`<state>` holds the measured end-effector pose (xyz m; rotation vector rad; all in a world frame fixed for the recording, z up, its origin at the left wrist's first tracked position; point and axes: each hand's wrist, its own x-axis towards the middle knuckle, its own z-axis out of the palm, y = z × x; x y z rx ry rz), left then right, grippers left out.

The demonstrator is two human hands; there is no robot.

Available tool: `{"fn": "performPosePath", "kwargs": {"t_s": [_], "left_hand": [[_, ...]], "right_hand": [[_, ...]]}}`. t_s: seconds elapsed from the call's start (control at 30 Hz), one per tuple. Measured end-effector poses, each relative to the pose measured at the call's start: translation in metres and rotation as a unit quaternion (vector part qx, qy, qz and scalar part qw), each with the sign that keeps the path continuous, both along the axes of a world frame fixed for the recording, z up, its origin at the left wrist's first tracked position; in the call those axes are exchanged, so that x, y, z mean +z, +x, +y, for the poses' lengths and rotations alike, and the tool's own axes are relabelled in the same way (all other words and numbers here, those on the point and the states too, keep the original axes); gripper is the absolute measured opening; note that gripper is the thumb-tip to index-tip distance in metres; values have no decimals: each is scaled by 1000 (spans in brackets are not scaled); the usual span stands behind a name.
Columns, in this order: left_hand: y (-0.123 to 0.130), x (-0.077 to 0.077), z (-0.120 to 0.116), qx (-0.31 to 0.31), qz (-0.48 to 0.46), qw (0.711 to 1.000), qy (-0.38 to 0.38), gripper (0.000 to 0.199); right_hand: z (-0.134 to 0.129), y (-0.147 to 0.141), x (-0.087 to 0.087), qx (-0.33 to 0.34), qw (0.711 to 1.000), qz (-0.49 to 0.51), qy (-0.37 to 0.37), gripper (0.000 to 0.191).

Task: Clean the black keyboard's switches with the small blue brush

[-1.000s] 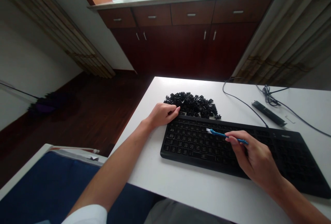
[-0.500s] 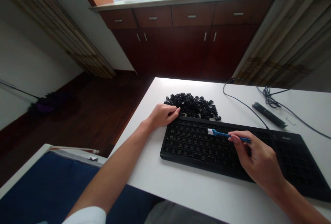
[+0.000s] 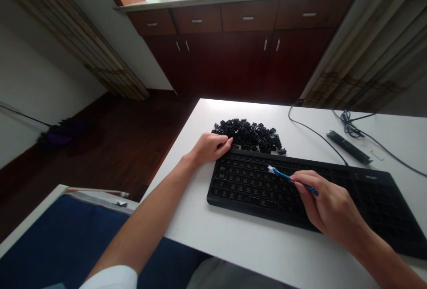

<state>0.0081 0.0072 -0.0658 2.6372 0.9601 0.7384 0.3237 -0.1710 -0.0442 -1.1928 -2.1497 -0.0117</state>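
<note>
A black keyboard (image 3: pixel 263 203) with its keycaps off lies on the white table (image 3: pixel 213 235). My right hand (image 3: pixel 328 202) pinches a small blue brush (image 3: pixel 283 174), whose white bristles are over the upper middle rows of the keyboard. At the keyboard's far left corner rests my left hand (image 3: pixel 211 147), its fingers curled; whether they grip the keyboard's edge or anything else is hidden. Just beyond that hand is a heap of loose black keycaps (image 3: pixel 250 133), close against the keyboard's back edge.
Right of the heap lie a long black strip (image 3: pixel 348 146), a thin bent metal piece (image 3: pixel 377 155) and a bundled cable (image 3: pixel 348 125). The keyboard's cord (image 3: pixel 313 132) curves across the back. A blue-covered seat (image 3: pixel 73 240) stands at lower left.
My right hand has shifted slightly left, and the brush is tilted more steeply, its handle end lower. The left hand stays where it was.
</note>
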Motion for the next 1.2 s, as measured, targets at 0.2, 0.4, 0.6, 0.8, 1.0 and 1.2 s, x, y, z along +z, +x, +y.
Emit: {"fn": "performPosePath", "kwargs": {"t_s": [0.2,0.4,0.6,0.8,1.0,1.2], "left_hand": [[0,-1,1,-1,2,1000,-3,49],[0,-1,1,-2,4,1000,-5,49],[1,-2,1,1,6,1000,-7,48],[1,-3,1,0,9,1000,2,48],[0,-3,1,3,13,1000,3,48],[0,-2,1,-2,7,1000,0,48]], "right_hand": [[-1,-1,3,31,999,-43,13,24],[-2,-4,0,7,1000,-13,7,23],[-2,-3,-3,-4,1000,17,-21,25],[-2,-3,-5,2,999,22,-28,28],[-3,-5,-2,16,1000,2,-1,32],[-3,-5,-5,-9,999,40,-35,29]]}}
